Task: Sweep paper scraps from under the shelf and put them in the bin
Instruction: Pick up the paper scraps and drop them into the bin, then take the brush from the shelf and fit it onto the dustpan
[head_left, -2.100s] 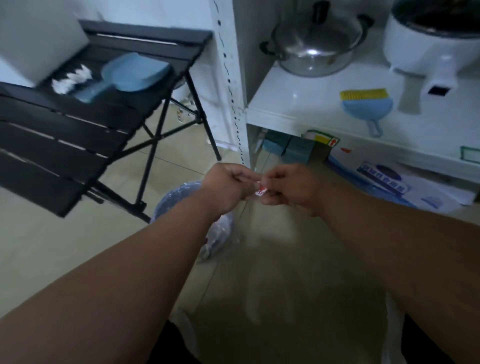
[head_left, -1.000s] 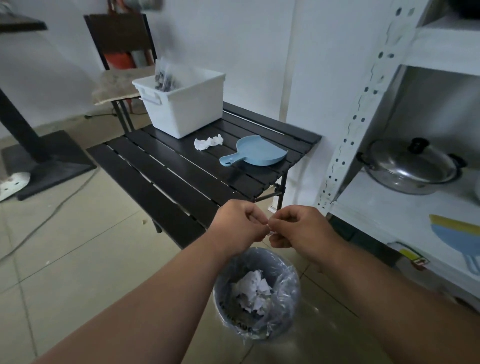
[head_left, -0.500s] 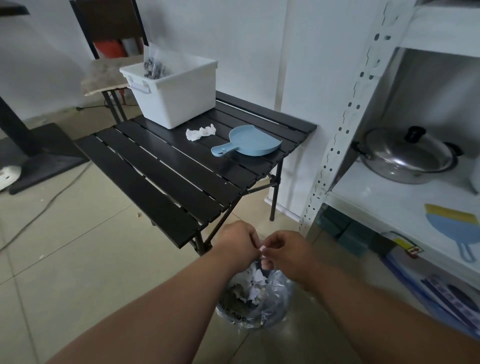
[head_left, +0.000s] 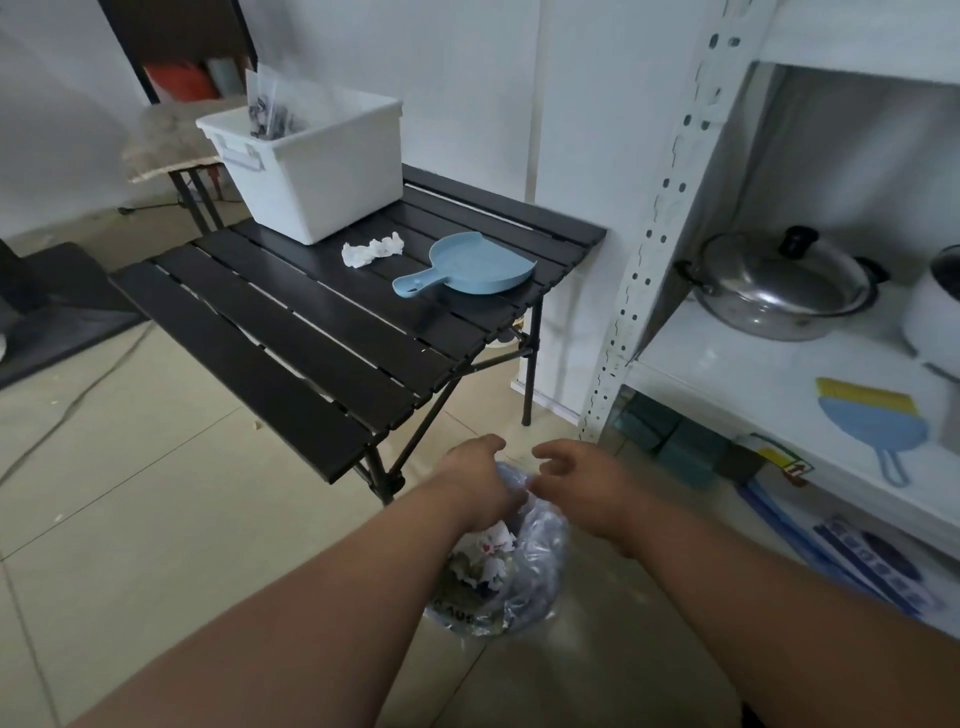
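A small bin (head_left: 524, 587) lined with a bluish plastic bag stands on the floor below my hands. White paper scraps (head_left: 485, 558) lie inside it. My left hand (head_left: 475, 480) and my right hand (head_left: 576, 480) hover just above the bin's rim, fingers spread, nothing in either. A blue dustpan (head_left: 470, 265) lies on the black slatted table (head_left: 291, 332), with a crumpled white paper (head_left: 371, 249) beside it. A blue hand brush with yellow bristles (head_left: 872, 423) rests on the white shelf (head_left: 769, 379) at the right.
A white plastic box (head_left: 317, 166) stands at the table's far end. On the shelf sit a steel pot with lid (head_left: 774, 286) and a white cooker. Flat printed packaging (head_left: 857, 561) and dark green boxes (head_left: 670, 441) lie under the shelf. A cable runs across the tiled floor at left.
My hands were pinched together on a small scrap and moved down over the bin. Now both have opened and parted, and the scrap is out of my fingers.
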